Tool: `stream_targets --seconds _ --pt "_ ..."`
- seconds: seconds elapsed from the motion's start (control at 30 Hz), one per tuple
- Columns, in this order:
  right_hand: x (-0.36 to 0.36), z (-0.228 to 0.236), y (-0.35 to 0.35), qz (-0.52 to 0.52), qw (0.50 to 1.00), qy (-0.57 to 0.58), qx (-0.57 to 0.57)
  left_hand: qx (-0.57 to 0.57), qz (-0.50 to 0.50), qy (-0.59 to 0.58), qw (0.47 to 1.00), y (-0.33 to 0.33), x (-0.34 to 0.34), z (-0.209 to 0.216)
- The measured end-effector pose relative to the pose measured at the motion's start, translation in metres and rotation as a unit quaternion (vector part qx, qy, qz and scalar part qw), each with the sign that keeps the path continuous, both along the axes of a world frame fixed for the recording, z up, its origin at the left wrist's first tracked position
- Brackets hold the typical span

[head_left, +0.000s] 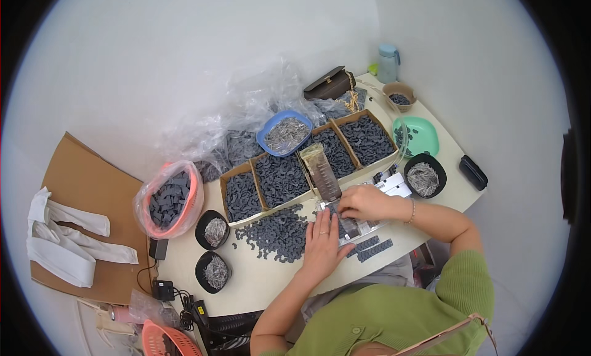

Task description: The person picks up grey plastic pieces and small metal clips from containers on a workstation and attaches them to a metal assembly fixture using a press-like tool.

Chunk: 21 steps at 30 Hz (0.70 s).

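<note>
My left hand (321, 242) lies with fingers stretched out at the near left edge of a metal and clear plastic fixture (369, 225), beside a heap of small dark grey plastic pieces (280, 233). Over the fixture, my right hand (364, 202) has its fingers bent and drawn together, pointing down; what they hold, if anything, is hidden. A clear brownish upright box (321, 171) stands at the fixture's far left. Flat dark grey strips (374, 249) lie on the table at its near side.
Behind the fixture, a divided cardboard tray (265, 199) holds grey pieces. Thin metal pins fill a blue basin (261, 137) and black bowls (208, 265). A pink basket (200, 199) stands left; a green tray (431, 134), a black case (473, 172) and a bottle (388, 65) are right.
</note>
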State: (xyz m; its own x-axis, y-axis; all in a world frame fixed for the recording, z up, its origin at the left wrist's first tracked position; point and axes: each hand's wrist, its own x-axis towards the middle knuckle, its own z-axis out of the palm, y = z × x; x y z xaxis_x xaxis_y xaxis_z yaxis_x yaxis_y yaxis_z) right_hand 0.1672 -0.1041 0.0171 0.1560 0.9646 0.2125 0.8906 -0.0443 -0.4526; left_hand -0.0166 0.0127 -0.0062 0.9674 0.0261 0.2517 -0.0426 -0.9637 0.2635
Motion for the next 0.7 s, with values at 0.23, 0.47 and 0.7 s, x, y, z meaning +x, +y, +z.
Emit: stream_targets --seconds 0.23,0.47,0.7 --pt "0.05 0.014 0.038 -0.127 0.968 -0.055 0.208 0.038 -0.011 -0.015 0.999 -0.007 0.006 -0.005" --pt "0.05 0.021 0.07 -0.146 0.954 0.221 0.142 0.098 0.013 -0.041 0.994 0.006 0.008 -0.005" --pt "-0.01 0.035 0.002 -0.023 0.95 -0.184 0.253 -0.022 0.067 -0.091 0.993 0.014 -0.01 0.014"
